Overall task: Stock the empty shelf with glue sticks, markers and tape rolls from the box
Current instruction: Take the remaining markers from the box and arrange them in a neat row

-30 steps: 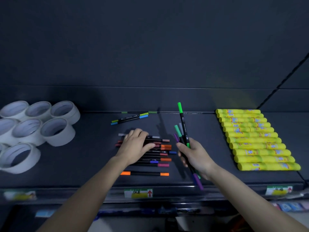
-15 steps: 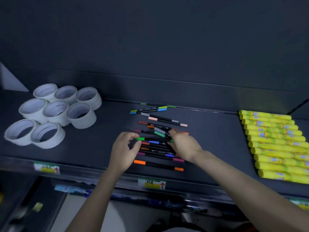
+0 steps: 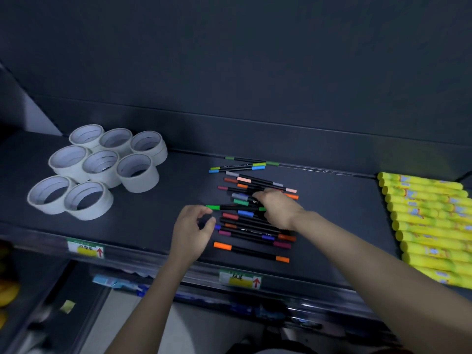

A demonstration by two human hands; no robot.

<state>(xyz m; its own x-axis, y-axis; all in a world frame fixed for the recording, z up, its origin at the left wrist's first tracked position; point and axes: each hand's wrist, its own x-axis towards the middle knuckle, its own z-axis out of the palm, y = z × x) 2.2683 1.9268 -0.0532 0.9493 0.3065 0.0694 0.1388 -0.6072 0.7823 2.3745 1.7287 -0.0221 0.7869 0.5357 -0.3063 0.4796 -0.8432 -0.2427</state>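
Head view shows your right hand [image 3: 277, 209] pressed palm-down on the markers [image 3: 251, 227] in the middle of the shelf [image 3: 143, 223], fingers curled over them; whether they grip one, you cannot tell. Your left hand [image 3: 190, 232] hovers just left of the markers, fingers loosely curled and empty. Tape rolls [image 3: 102, 166] stand left of the markers, glue sticks [image 3: 429, 226] right. Below the markers a price tag [image 3: 240, 279] shows a red arrow; its writing is unreadable.

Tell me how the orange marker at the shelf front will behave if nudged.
The orange marker looks round and thin, so it would probably roll toward the shelf edge if pushed from behind. It looks stiff and probably light. It lies apart from the pile, so nothing would stop it.
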